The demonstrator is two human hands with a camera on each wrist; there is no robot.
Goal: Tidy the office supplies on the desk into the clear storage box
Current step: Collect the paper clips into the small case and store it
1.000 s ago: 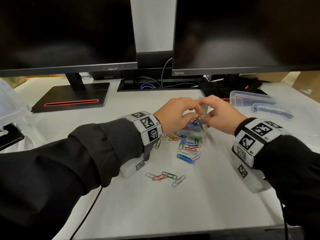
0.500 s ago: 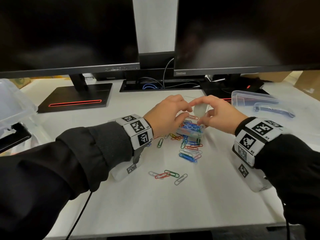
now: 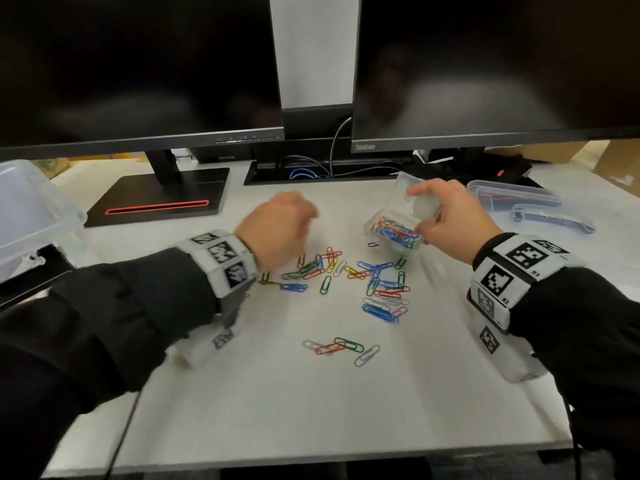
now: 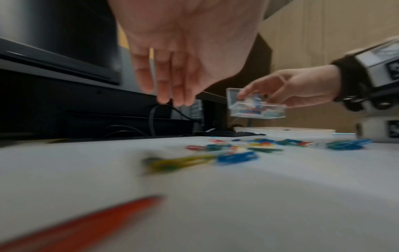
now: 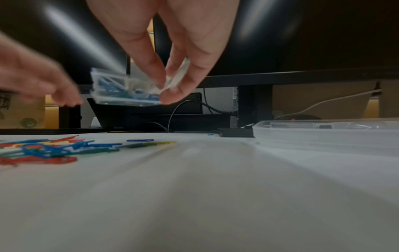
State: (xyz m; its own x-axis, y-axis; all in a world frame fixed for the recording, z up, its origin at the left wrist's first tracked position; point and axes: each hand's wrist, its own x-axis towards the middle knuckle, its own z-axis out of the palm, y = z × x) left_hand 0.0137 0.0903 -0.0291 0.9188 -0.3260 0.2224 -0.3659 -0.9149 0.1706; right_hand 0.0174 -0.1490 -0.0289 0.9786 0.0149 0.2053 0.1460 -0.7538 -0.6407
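My right hand [image 3: 417, 216] pinches a small clear clip box [image 3: 391, 230] and holds it tilted above the desk, lid up, with coloured paper clips inside. The right wrist view shows thumb and fingers [image 5: 166, 88] clamped on the end of that box [image 5: 116, 92]. Several coloured paper clips [image 3: 377, 289] lie scattered on the white desk below and between my hands. My left hand [image 3: 301, 220] hovers over the left part of the pile. Its fingers [image 4: 170, 95] hang down relaxed and hold nothing. The clip box [image 4: 257, 109] hangs in the air to their right.
A shallow clear plastic tray [image 3: 509, 194] with pens in it and a clear lid-like piece [image 3: 550, 220] sit at the right. A larger clear container [image 3: 31, 209] stands at the left edge. Two monitors, their stands and cables line the back of the desk.
My left hand has let go of the clip box and swung left. My right hand has carried the box to the right, off the pile.
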